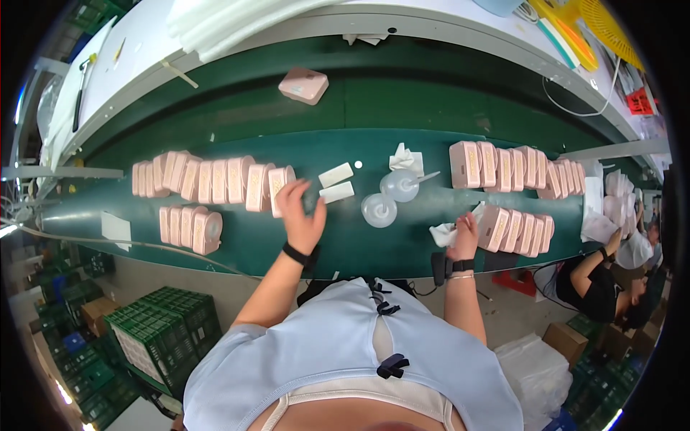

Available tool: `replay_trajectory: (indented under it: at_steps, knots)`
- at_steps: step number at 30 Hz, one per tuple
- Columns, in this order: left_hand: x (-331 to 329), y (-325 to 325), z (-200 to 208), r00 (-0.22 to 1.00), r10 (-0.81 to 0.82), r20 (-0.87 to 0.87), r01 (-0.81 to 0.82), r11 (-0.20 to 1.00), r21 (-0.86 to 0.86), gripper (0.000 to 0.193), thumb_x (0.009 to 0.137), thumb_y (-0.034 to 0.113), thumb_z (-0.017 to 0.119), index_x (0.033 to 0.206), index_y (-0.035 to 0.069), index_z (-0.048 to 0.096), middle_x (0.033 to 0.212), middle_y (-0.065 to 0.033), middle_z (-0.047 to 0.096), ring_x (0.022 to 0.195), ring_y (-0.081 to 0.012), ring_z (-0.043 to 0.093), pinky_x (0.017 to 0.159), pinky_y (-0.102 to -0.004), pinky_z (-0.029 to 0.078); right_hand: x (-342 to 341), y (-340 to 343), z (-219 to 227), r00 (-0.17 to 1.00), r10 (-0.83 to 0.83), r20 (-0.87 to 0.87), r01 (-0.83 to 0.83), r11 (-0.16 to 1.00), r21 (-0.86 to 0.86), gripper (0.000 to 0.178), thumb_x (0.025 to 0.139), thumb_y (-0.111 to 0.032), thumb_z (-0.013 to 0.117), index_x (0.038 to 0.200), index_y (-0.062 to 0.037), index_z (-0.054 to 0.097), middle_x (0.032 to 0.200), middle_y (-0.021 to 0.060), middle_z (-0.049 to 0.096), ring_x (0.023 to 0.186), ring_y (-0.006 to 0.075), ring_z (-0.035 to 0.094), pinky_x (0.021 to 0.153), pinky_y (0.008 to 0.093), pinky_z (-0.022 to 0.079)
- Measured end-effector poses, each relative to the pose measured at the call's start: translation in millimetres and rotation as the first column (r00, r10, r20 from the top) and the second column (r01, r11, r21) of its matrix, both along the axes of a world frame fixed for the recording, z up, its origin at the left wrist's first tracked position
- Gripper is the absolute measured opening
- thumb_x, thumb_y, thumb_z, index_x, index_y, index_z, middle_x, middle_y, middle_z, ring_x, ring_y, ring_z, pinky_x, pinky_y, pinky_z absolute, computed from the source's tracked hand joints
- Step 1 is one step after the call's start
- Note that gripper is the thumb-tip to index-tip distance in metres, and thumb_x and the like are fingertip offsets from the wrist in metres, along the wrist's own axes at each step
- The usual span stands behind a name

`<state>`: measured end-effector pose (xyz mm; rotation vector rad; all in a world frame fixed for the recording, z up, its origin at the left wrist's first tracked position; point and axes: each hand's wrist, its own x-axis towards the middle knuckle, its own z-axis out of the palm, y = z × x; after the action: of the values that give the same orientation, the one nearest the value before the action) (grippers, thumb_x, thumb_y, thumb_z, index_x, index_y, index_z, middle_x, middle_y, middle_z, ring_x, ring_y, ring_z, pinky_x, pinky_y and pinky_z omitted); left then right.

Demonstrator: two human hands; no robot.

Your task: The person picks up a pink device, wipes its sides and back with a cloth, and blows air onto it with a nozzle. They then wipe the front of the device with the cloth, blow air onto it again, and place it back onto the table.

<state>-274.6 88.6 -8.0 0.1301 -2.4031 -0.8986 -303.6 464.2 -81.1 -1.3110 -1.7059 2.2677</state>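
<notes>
A long row of pink rounded cases (236,179) stands on edge on the green table, left of centre. My left hand (305,224) is at its right end, thumb apart from the fingers, with fingertips over the last pink case (276,182); whether they press on it I cannot tell. My right hand (464,240) is closed on a crumpled white cloth (443,235) near the front edge, beside a short row of pink cases (514,230). Between my hands stand two translucent squeeze bottles (379,212), one with a long nozzle. Two white rectangular pieces (336,192) lie near my left hand.
More pink cases stand at back right (496,167) and front left (188,228). One pink case (303,86) lies alone farther back. Crumpled white tissue (405,158) sits behind the bottles. A white shelf (302,25) spans the back. Green crates (167,334) stand on the floor; another person (600,284) is at right.
</notes>
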Motion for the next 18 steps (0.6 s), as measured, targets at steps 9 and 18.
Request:
replay_trajectory:
  at_steps: [9, 18]
  knots:
    - [-278, -10, -47, 0.809, 0.149, 0.569, 0.138, 0.892, -0.43, 0.074, 0.08, 0.042, 0.073, 0.141, 0.011, 0.043, 0.137, -0.0211, 0.049, 0.123, -0.0397, 0.052, 0.091, -0.051, 0.051, 54, -57, 98, 0.622, 0.778, 0.087, -0.559, 0.364, 0.745, 0.036, 0.08, 0.005, 0.057, 0.116, -0.0011, 0.058, 0.095, 0.0105, 0.059, 0.088, 0.0308, 0.061, 0.088, 0.0356, 0.049]
    - [-382, -62, -120, 0.698, 0.318, 0.642, 0.37, 0.606, -0.704, 0.069, 0.082, 0.041, 0.072, 0.139, 0.014, 0.044, 0.148, -0.029, 0.036, 0.123, -0.0439, 0.053, 0.09, -0.0558, 0.052, 166, -13, 93, 0.487, 0.764, 0.424, -0.807, 0.207, 0.554, 0.031, 0.075, 0.008, 0.051, 0.099, -0.0045, 0.067, 0.105, 0.0179, 0.065, 0.097, 0.0393, 0.062, 0.084, 0.0421, 0.051]
